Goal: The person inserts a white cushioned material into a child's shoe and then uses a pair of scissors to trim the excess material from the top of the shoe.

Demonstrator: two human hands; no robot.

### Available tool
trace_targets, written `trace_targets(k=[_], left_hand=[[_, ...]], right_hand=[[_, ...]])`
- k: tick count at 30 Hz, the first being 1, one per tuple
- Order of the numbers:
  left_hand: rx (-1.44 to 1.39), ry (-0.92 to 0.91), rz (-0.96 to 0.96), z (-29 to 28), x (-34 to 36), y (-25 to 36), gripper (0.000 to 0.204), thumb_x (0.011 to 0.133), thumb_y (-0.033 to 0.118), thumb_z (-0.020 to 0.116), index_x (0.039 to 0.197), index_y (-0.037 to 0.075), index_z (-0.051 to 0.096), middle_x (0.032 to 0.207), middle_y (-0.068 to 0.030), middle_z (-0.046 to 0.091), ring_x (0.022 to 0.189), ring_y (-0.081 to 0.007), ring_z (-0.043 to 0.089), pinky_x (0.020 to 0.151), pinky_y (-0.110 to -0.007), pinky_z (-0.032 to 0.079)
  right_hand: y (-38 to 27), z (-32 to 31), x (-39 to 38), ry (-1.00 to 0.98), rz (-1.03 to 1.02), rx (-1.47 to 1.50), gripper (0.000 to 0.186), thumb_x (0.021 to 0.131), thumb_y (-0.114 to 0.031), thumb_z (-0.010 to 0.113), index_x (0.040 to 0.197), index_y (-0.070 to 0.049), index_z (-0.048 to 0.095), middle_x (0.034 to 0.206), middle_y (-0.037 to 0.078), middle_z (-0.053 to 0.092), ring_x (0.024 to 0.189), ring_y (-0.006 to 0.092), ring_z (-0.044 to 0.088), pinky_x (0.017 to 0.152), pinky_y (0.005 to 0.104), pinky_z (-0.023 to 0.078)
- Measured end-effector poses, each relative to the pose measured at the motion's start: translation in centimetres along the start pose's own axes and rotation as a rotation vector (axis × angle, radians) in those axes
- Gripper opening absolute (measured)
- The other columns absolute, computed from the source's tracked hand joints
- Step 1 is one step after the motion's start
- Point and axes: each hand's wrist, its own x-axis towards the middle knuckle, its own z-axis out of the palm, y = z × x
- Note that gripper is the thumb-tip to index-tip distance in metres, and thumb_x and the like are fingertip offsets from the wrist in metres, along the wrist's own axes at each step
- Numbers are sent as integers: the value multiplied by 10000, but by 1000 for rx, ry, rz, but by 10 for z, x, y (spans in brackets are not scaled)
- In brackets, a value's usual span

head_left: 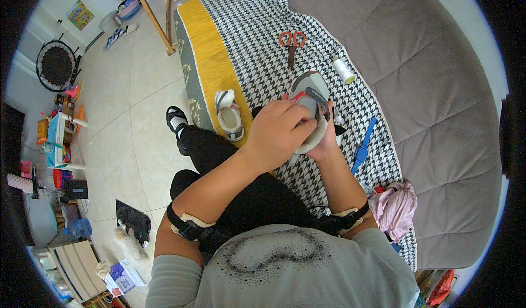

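Clock: read with the shoe in my hands at the centre, twelve toward the top of the view.
Held shoe: the small grey shoe with red trim and a dark strap (310,85) sits up between my two hands, above the cloth, toe toward twelve, opening toward six.
Right grip: my right hand (327,140) is closed around the shoe from four o'clock, the palm against its side near the heel; the fingers beneath are mostly hidden.
Left grip: my left hand (282,126) comes over from eight o'clock, fingers bent and narrow at the shoe's opening; I cannot tell whether they pinch anything there.
Second shoe: a matching pale grey shoe with white stuff at its toe end (230,119) lies apart from my hands at nine, on the yellow band (204,29).
Scissors: red-handled scissors with dark blades (292,44) lie near twelve, blades toward me.
Spool: a white spool of thread (343,71) lies toward one, near the toe.
Strap: a flat blue strap (362,150) lies at four, beyond my right wrist.
Fabric: a crumpled pink silky cloth (397,206) lies between four and five.
Underneath: a black-and-white houndstooth cloth (255,42) is spread below the shoe.
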Motion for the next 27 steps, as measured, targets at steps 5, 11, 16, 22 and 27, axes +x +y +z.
trace_targets(k=[5, 11, 16, 22, 27], left_hand=[[20, -14, 45, -7, 6, 7, 195, 664, 141, 571, 844, 84, 621, 858, -34, 553, 777, -225, 535, 664, -347, 437], [-101, -76, 12, -19, -7, 7, 182, 702, 113, 597, 877, 75, 629, 925, -54, 600, 826, -247, 575, 707, -360, 469], [-316, 130, -357, -40, -21, 2, 126, 827, 58, 567, 943, 40, 611, 942, -81, 617, 843, -197, 593, 736, -287, 469], [-1036, -198, -898, -38, 15, -14, 219, 856, 76, 580, 1062, 5, 569, 931, -34, 615, 797, -89, 578, 720, -235, 468], [-990, -249, -846, -24, 26, -10, 115, 792, 78, 663, 862, -2, 618, 754, -12, 620, 678, -59, 573, 609, -201, 474]], right_hand=[[0, -15, -1, 6, -33, -131, 718, 844, -595, 416, 1323, -64, 354, 1298, 141, 442, 1167, 278, 458, 967, 420, 390], [-5, -15, 0, 11, -137, -242, 753, 785, -488, 573, 1331, -31, 330, 1274, 156, 449, 1133, 275, 481, 941, 400, 421], [-17, -21, -8, -68, -130, -367, 804, 702, -431, 673, 1293, 19, 367, 1201, 160, 504, 1035, 253, 551, 897, 380, 453], [-15, -26, -15, -93, -56, -375, 891, 616, -430, 728, 1295, 9, 354, 1173, 167, 524, 1021, 270, 566, 886, 390, 470], [-13, -46, -16, -103, -25, -269, 844, 597, -423, 753, 1239, 1, 407, 1117, 148, 558, 982, 258, 589, 864, 388, 484]])
